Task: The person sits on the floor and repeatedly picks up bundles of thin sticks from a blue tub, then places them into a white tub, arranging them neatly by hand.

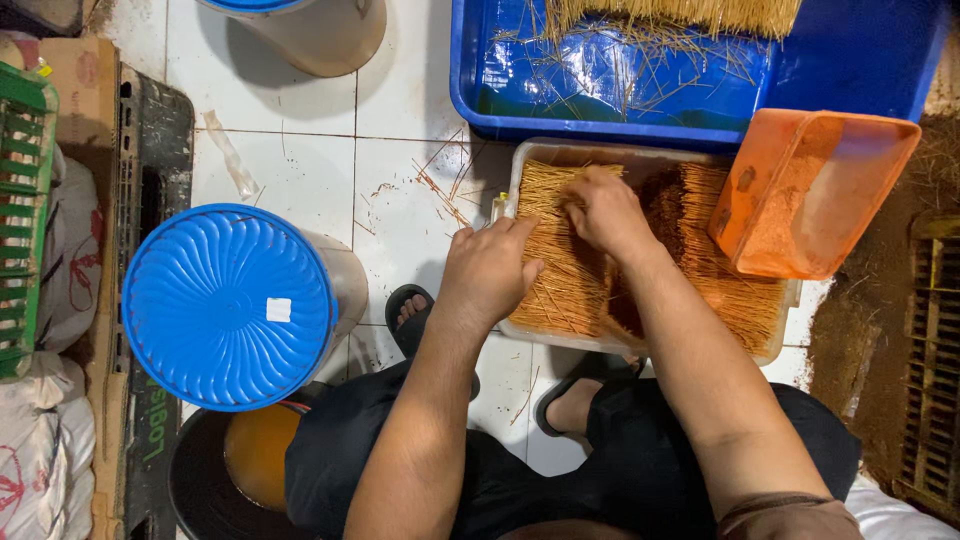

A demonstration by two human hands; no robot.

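Over the tray [515, 190], left hand [487, 270] cupped on thin sticks [560, 270], right hand [608, 212] curled, grip unclear

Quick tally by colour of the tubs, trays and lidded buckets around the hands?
Blue: 2, the large blue plastic tub and the blue ribbed bucket lid.
Orange: 1, the orange plastic tray.
Beige: 1, the shallow stick-filled tray.
Total: 4.

A small square white label [279, 309] sits near the centre of the round blue ribbed lid [228, 306]. At the floor's left edge, a brown cardboard box [84, 90] and white printed sacks [70, 260] with red markings lie.
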